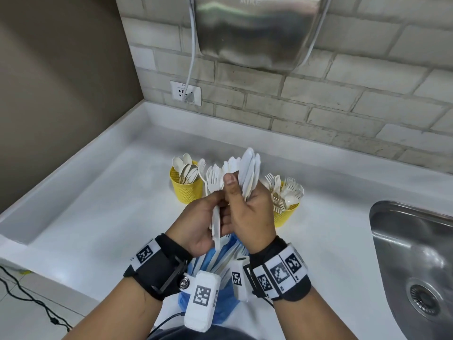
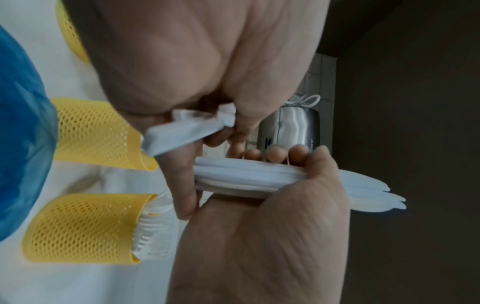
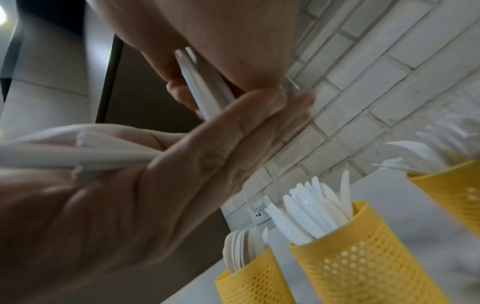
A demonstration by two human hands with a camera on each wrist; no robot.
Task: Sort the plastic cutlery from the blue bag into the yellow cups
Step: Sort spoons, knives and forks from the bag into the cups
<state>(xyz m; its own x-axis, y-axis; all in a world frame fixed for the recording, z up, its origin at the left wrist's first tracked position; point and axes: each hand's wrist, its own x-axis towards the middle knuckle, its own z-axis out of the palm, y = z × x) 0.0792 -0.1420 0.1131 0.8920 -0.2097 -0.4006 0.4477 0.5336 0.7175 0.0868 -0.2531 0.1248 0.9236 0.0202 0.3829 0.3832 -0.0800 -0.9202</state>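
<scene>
Both hands meet above the blue bag (image 1: 228, 307), which lies on the counter with more white cutlery inside. My left hand (image 1: 206, 217) grips a small bunch of forks and a spoon (image 1: 213, 180) by the handles. My right hand (image 1: 247, 212) grips a bunch of knives (image 1: 250, 173), blades up, thumb across them. The knives (image 2: 246, 181) also show in the left wrist view. Behind the hands stand yellow mesh cups: one with spoons (image 1: 185, 190), one with forks (image 1: 285, 215). The middle cup with knives (image 3: 363, 267) is hidden in the head view.
A steel sink (image 1: 397, 253) is sunk into the white counter (image 1: 98, 204) at the right. A hand dryer (image 1: 257, 28) hangs on the brick wall, its cord running to an outlet (image 1: 185, 93). The counter's raised edge runs along the left.
</scene>
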